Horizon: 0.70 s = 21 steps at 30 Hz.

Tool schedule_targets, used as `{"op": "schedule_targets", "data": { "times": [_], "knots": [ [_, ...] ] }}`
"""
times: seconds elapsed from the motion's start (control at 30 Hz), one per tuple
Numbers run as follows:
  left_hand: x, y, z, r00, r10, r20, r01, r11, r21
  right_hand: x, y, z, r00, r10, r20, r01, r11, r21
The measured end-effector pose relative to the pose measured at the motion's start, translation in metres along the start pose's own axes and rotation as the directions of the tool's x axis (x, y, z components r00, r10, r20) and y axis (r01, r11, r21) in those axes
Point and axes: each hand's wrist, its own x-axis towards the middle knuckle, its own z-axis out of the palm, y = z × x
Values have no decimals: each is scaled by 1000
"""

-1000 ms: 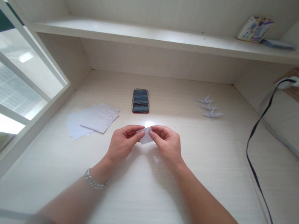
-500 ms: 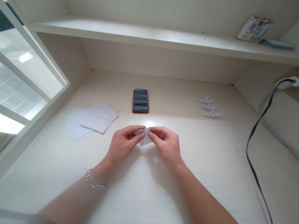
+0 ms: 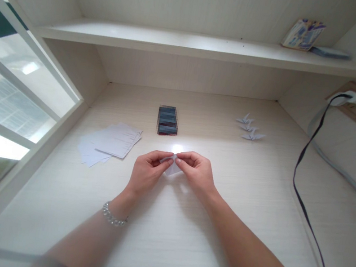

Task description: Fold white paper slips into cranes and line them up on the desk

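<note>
My left hand [image 3: 146, 173] and my right hand [image 3: 197, 172] meet over the middle of the pale desk [image 3: 161, 231], both pinching a small folded piece of white paper [image 3: 171, 168] between thumbs and fingertips. The paper is held just above the desk surface and is mostly hidden by my fingers. A metal chain bracelet [image 3: 112, 217] sits on my left wrist. A fanned stack of white paper sheets [image 3: 110, 142] lies to the left of my hands.
A dark phone [image 3: 167, 121] lies behind my hands. Three folded paper cranes [image 3: 249, 129] stand at the back right. A black cable [image 3: 304, 173] runs from a wall socket [image 3: 354, 99] down over the desk edge. A shelf [image 3: 206, 45] carries a packet [image 3: 303, 34].
My fingertips have drawn closer together and the folded paper has become narrower and more covered by my fingers. Hands stay in the same spot.
</note>
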Motion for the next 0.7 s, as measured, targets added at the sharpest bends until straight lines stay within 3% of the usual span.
{"op": "schedule_targets", "data": {
  "times": [0.7],
  "knots": [
    [-2,0,1,997,-62,36,61,998,34,-1,-3,1,998,65,-26,-64,997,39]
  ]
}}
